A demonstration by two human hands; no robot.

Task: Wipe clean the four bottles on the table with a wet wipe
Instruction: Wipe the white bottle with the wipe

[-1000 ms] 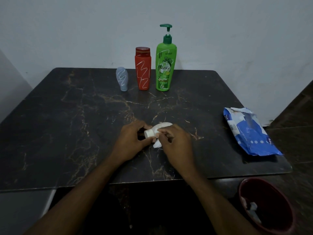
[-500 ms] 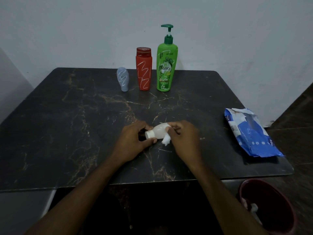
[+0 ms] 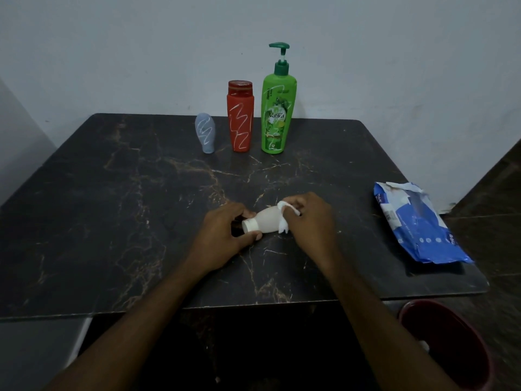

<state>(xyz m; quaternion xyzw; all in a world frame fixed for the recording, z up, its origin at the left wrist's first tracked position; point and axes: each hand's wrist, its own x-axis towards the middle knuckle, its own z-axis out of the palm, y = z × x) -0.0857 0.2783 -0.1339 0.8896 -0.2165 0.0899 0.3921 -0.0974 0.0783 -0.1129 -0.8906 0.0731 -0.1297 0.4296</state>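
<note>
Your two hands meet in the middle of the frame, over the dark tabletop (image 3: pixel 112 207) with its thin gold lines. Between them is a small white bottle (image 3: pixel 266 221). It is on its side, with its white cap pointing to the left of the frame. You cannot tell if it rests on the tabletop or is held just above it.

Your left hand (image 3: pixel 222 235) has its fingers and thumb curled round the cap end of the white bottle. Your right hand (image 3: pixel 310 221) pinches a white wet wipe (image 3: pixel 283 225) and holds it against the fat end of the bottle. Bits of the wipe stick out above and below your fingers.

Three more bottles stand in a row at the top middle of the frame, near the far edge of the tabletop. From left to right they are a small blue-grey bottle (image 3: pixel 205 135), a red bottle (image 3: pixel 240 119) and a tall green pump bottle (image 3: pixel 277 117). All three have white scribbles on them. They are well apart from your hands.

A blue pack of wipes (image 3: pixel 417 224) lies at the right edge of the tabletop, torn open at the top. A dark red bin (image 3: pixel 451 348) sits at the bottom right of the frame, below the tabletop.
</note>
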